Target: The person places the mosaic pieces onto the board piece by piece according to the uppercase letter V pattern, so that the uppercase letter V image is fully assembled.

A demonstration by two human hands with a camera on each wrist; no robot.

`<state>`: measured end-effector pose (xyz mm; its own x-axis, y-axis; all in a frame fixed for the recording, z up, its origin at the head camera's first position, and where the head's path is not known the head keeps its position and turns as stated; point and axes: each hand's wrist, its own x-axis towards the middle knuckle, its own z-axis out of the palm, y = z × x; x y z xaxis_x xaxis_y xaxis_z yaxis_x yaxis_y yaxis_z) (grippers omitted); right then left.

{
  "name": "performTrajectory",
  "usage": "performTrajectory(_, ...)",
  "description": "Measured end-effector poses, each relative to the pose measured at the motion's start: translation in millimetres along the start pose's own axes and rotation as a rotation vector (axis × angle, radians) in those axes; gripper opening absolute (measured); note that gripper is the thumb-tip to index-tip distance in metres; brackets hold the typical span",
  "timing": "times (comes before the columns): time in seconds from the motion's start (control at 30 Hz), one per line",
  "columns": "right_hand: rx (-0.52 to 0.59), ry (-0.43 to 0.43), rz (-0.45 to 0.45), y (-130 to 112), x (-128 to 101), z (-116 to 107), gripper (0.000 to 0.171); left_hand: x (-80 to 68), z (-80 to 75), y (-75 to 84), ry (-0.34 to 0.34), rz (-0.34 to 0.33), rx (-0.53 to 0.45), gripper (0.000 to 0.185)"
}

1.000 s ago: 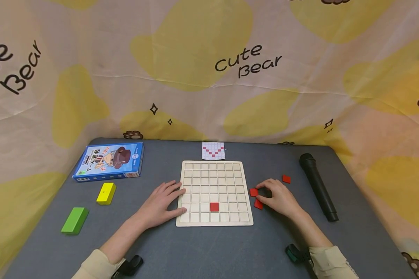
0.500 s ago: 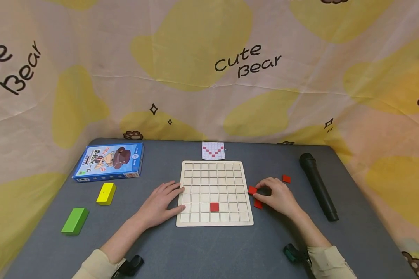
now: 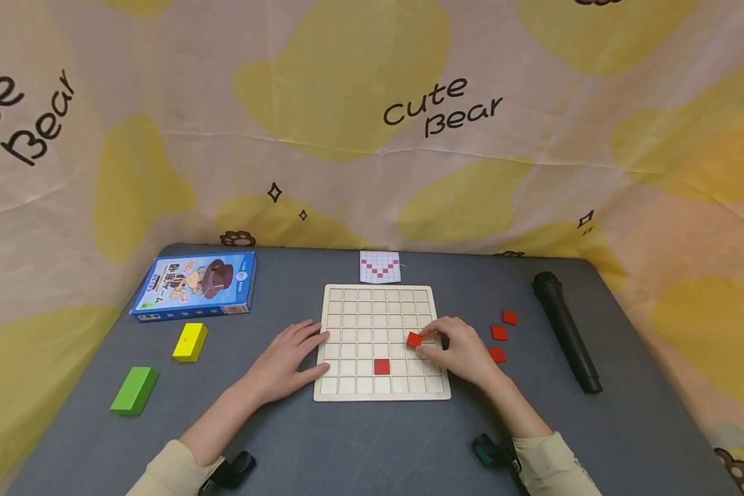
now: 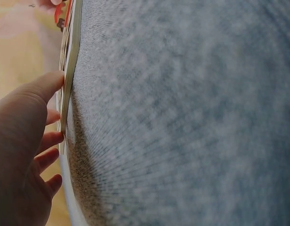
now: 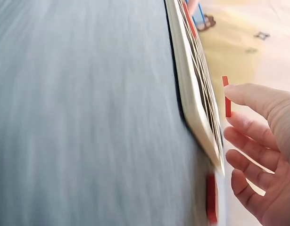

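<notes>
Between thumb and forefinger my right hand (image 3: 459,350) pinches a small red square tile (image 3: 414,339). In the right wrist view this tile (image 5: 227,97) is seen edge-on, raised above the pale wooden grid board (image 3: 353,335). A second red tile (image 3: 381,366) fills one cell of the board's second row from the front, near the middle. My left hand (image 3: 288,358) lies at the board's left edge with fingers extended, its thumb (image 4: 50,84) and fingertips touching the rim. Several other red tiles, such as the farthest one (image 3: 509,317), lie on the table right of the board.
Behind the board is a small pattern card (image 3: 380,267) with pink squares in a V. A blue game box (image 3: 193,284), a yellow block (image 3: 189,342) and a green block (image 3: 134,390) sit on the left. At the right lies a black microphone (image 3: 567,332).
My right hand has moved left from the table beside the board, carrying a red tile over the board's right part. The left hand keeps its place at the edge.
</notes>
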<state>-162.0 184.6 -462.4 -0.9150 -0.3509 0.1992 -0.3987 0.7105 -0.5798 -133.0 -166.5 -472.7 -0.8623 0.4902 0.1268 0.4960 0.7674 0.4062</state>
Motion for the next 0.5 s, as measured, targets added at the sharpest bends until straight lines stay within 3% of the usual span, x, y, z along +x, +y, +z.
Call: performTrajectory(0.5,0.040,-0.080,-0.049,-38,17,33,0.021,-0.7,-0.2,-0.7,-0.017,0.003,-0.014,0.063)
